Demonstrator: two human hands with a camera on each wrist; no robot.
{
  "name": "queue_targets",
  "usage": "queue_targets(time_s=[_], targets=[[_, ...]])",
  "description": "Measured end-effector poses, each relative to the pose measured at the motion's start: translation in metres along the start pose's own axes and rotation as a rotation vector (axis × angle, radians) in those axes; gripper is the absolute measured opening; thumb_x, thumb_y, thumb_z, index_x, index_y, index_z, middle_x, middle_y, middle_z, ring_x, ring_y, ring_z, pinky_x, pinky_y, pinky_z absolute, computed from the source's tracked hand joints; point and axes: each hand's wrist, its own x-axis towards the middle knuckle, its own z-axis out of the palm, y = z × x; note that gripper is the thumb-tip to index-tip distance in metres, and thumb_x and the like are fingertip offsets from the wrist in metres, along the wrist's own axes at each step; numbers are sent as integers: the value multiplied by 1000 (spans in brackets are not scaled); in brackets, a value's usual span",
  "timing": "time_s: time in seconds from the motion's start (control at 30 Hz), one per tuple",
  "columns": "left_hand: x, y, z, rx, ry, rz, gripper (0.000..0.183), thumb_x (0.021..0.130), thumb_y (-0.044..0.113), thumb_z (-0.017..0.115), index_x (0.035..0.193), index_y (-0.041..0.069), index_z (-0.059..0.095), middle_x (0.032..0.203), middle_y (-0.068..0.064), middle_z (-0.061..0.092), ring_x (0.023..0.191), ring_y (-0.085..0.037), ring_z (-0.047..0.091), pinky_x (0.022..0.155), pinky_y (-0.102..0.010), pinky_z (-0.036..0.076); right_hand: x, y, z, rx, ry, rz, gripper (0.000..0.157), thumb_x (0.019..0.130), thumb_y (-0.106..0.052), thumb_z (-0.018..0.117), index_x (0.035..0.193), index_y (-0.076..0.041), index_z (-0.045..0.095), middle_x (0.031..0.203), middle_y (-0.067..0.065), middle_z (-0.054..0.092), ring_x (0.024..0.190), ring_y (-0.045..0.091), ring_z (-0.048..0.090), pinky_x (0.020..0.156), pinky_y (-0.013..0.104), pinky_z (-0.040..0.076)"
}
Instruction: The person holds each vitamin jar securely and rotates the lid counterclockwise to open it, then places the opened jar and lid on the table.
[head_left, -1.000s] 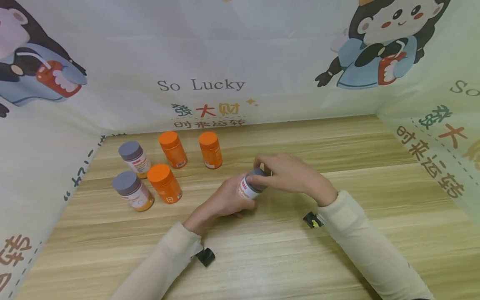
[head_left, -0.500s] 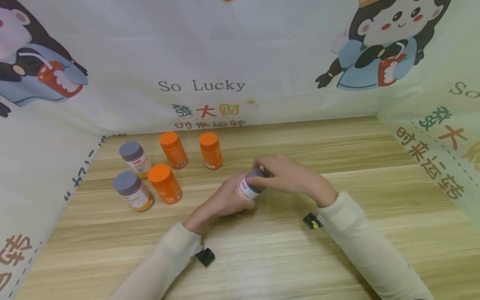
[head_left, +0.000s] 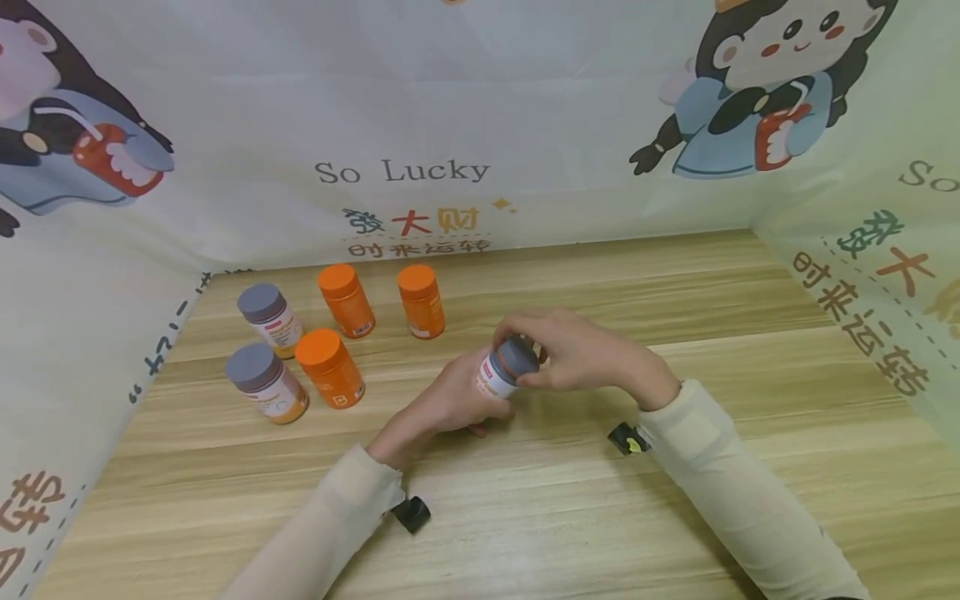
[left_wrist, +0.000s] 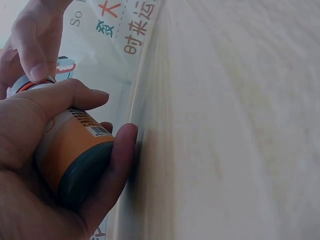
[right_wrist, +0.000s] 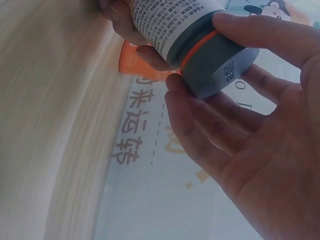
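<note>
My left hand [head_left: 459, 393] grips a small pill bottle [head_left: 492, 380] with a white and orange label, tilted with its top toward the right. In the left wrist view, thumb and fingers wrap the body of the bottle [left_wrist: 72, 145], and its dark base faces the wood. My right hand [head_left: 581, 348] holds the grey cap [head_left: 519, 358] between thumb and fingers. Close up in the right wrist view, the thumb lies on one side of the cap [right_wrist: 212, 72] and fingertips on the other. An orange ring runs round the cap, which sits at the bottle's neck.
Left of the hands stand two grey-capped bottles [head_left: 266, 383] and three orange bottles [head_left: 330, 371], all upright on the wooden table [head_left: 510, 517]. Printed cloth walls [head_left: 570, 125] enclose the back and sides. A black wrist device [head_left: 411, 514] hangs at the left sleeve.
My right fingers have shifted round the cap, so more of its top and its orange ring show. The left hand and bottle have stayed in place.
</note>
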Motion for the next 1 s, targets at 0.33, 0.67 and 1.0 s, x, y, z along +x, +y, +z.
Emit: queue_targets(time_s=[0.33,0.67,1.0], targets=[[-1,1,-1,0,8,1,53,73,1,77,121,15,60,94,-8,63,66,-19,62,46,-40,61,-1,-3,-5,12,-10,-21,47,80,1,76,123,-13,62,121,1,66,99,18,64,83,37,63],[-1,0,-4,-23,3,5,60,73,-2,77,127,18,59,93,-9,62,60,-19,59,46,-41,61,-5,-4,-12,26,11,15,48,80,2,79,123,-11,60,118,2,67,100,18,67,85,32,63],[-1,1,0,-28,-18,15,64,73,4,85,129,19,60,91,-7,61,60,-18,58,44,-40,59,-13,-2,-24,125,64,57,53,80,3,82,124,-2,54,112,10,65,111,29,70,89,36,64]])
